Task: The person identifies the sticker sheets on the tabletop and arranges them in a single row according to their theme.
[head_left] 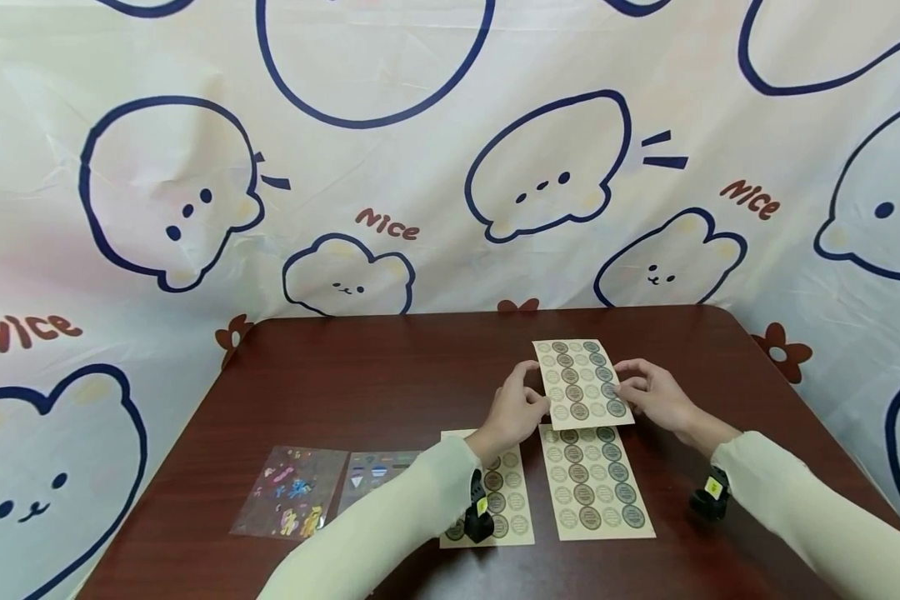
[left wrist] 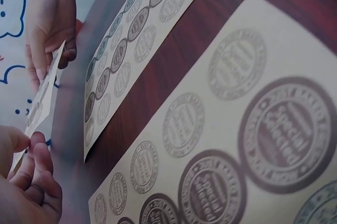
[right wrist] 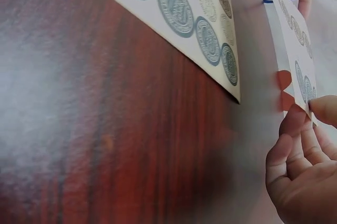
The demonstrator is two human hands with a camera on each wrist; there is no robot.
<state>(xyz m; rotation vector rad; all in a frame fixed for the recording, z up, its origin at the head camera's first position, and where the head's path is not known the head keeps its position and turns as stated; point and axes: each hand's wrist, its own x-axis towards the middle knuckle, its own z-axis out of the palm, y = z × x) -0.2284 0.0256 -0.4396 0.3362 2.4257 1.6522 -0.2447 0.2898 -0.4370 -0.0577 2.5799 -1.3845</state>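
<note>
Both hands hold one cream sticker sheet (head_left: 581,383) printed with rows of round seals. My left hand (head_left: 512,408) pinches its left edge between thumb and fingers; my right hand (head_left: 656,396) pinches the right edge. In the wrist views the held sheet (left wrist: 45,97) is tilted up off the table, seen nearly edge-on, with the right thumb (right wrist: 324,110) pressed on its face. Just below it in the head view lies a second sticker sheet (head_left: 596,487), flat. Another sticker sheet (head_left: 506,525) lies under the left forearm, partly hidden by the sleeve.
Left on the dark wooden table (head_left: 330,375) lies a clear sheet of colourful cartoon stickers (head_left: 291,492). Beside it is a second clear sheet (head_left: 375,471) with small shapes, partly covered by the left sleeve. A patterned cloth (head_left: 435,167) hangs behind the table.
</note>
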